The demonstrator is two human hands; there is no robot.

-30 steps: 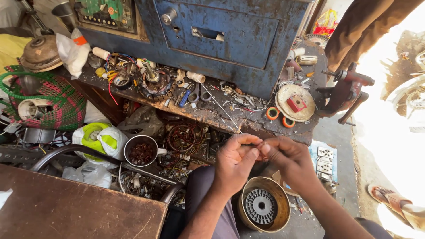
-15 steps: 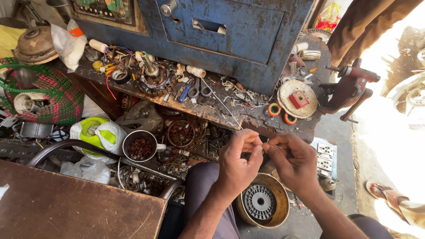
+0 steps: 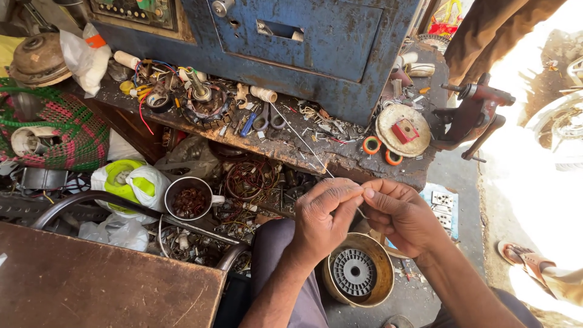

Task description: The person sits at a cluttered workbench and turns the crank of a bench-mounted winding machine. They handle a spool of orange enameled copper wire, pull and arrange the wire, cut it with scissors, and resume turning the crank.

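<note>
Left hand (image 3: 322,218) and right hand (image 3: 398,215) pinch a thin wire (image 3: 303,143) between closed fingertips; it looks light, springy, easily kinked.

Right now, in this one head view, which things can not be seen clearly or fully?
- What the left hand and right hand pinch: a thin wire runs to the fingers, but its end is hidden under them.
- Contents of the small metal cup: too small to identify.
- Another person's sandalled foot: body cut off by the right edge.
- Inside the blue cabinet slot: dark.
</note>
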